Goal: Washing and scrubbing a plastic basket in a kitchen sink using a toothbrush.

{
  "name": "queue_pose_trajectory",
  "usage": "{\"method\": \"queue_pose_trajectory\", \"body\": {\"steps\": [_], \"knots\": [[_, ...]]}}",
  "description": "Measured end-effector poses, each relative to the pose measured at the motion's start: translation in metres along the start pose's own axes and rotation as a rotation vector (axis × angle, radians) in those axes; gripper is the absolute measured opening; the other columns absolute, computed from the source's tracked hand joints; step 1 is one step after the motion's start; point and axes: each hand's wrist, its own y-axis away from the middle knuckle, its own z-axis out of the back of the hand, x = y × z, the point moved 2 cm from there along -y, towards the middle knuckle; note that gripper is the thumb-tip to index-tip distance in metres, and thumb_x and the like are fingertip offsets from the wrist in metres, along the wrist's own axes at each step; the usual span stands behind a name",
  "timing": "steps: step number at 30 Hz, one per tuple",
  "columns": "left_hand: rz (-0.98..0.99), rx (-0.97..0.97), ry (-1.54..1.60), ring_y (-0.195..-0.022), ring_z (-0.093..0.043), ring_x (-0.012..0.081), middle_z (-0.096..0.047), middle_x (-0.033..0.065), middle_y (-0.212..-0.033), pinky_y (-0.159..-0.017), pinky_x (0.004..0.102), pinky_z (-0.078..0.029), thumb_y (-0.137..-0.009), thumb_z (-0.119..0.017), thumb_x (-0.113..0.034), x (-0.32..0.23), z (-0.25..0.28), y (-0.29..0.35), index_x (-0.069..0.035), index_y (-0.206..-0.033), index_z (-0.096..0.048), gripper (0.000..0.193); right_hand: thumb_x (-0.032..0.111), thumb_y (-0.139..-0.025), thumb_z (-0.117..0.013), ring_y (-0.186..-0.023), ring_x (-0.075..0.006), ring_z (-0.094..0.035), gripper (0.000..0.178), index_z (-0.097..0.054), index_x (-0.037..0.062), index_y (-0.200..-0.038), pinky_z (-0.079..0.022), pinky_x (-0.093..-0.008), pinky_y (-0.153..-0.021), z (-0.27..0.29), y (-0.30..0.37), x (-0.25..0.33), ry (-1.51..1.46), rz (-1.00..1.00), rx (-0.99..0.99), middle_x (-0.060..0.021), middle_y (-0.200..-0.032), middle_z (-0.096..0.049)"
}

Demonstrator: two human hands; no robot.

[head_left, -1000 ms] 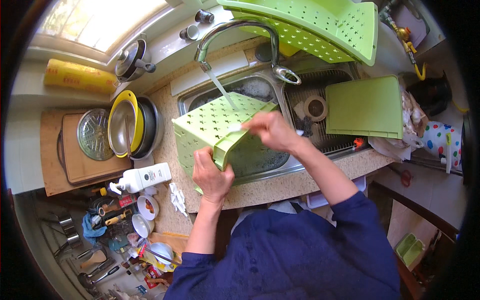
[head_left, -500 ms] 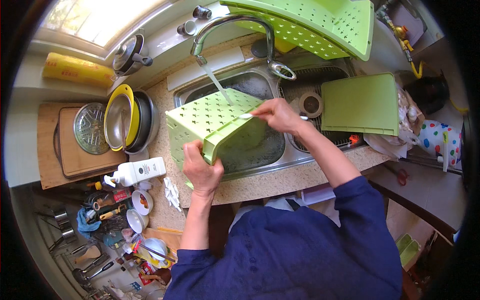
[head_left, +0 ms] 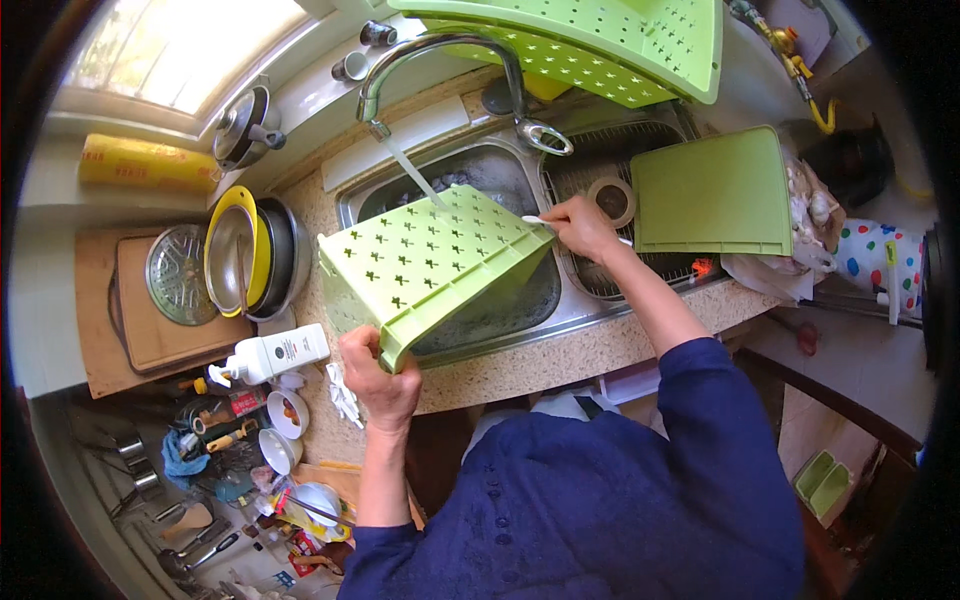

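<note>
Basket (head_left: 452, 262): green, holed, tilted over the left basin of the sink (head_left: 568, 280), water (head_left: 412, 176) falling onto its holed face.

Left hand (head_left: 378, 382): clenched on the near left corner of the basket's rim, at the sink's front left. Right hand (head_left: 588, 228): grasping a slim white tool (head_left: 538, 220) above the sink's divider, its tip by the far right end of the rim; whether it touches cannot be told.

Handling (judged): looks like thin moulded plastic; should be light for its bulk, fairly stiff, with slight give in the walls. Wet, so probably slippery, more so if soapy. Not very fragile, though the thin parts between holes may crack if bent hard. Best hold: the ribbed rim, near a corner, or both rim ends for turning.

Versus half a second ago: right hand has gone from partway along the rim to its far right end; left hand sits nearer the sink's front; basket has turned, showing more of its holed face
</note>
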Motion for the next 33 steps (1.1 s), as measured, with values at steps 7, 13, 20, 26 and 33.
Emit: {"method": "queue_pose_trajectory", "body": {"steps": [7,13,20,26,33], "knots": [[0.113,-0.05,0.053,-0.071,-0.048,0.0213,-0.048,0.0079,-0.083,-0.067,0.0322,-0.043,-0.066,-0.065,0.005,0.008,0.005,-0.004,-0.002,-0.093,-0.05,0.032,0.013,-0.086,-0.064,-0.086,-0.0289,-0.068,0.02,-0.074,0.0103,-0.102,-0.051,-0.0369,-0.076,0.007,0.025,-0.008,0.218,-0.112,-0.034,-0.0172,-0.094,-0.07],[0.264,-0.133,0.124,-0.086,-0.054,0.017,-0.053,0.0063,-0.093,-0.081,0.0296,-0.045,-0.077,-0.066,0.003,0.027,0.017,-0.005,-0.001,-0.102,-0.049,0.03,0.019,-0.091,-0.059,-0.07,-0.0224,-0.068,0.022,-0.071,0.0061,-0.105,-0.052,-0.0339,-0.067,-0.012,0.026,-0.01,-0.433,-0.059,-0.16,-0.0125,-0.089,-0.071],[0.407,-0.252,0.055,-0.073,-0.052,0.0132,-0.055,0.0048,-0.084,-0.071,0.0304,-0.046,-0.074,-0.068,0.001,0.043,0.006,-0.055,0.001,-0.096,-0.052,0.028,0.018,-0.093,-0.058,-0.058,-0.0143,-0.064,0.028,-0.065,-0.0006,-0.113,-0.05,-0.0294,-0.059,-0.053,-0.019,0.018,-0.783,-0.088,-0.207,-0.0076,-0.083,-0.066],[0.592,-0.145,0.019,-0.068,-0.058,0.0159,-0.062,0.0073,-0.079,-0.067,0.031,-0.05,-0.07,-0.077,-0.016,0.118,0.005,-0.101,0.0,-0.095,-0.058,0.035,0.017,-0.09,-0.056,-0.06,-0.0167,-0.065,0.028,-0.066,0.0015,-0.111,-0.05,-0.0324,-0.061,-0.088,-0.074,0.055,-0.721,-0.076,-0.039,-0.0094,-0.084,-0.066],[0.248,0.098,-0.072,-0.089,-0.059,0.0301,-0.057,0.0174,-0.1,-0.082,0.0404,-0.05,-0.074,-0.069,-0.011,0.078,-0.009,-0.116,-0.006,-0.124,-0.059,0.052,0.015,-0.089,-0.056,-0.062,-0.0166,-0.066,0.026,-0.066,-0.0016,-0.107,-0.05,-0.0309,-0.06,-0.095,-0.03,0.017,-0.759,-0.22,-0.19,-0.0099,-0.084,-0.067]]}}
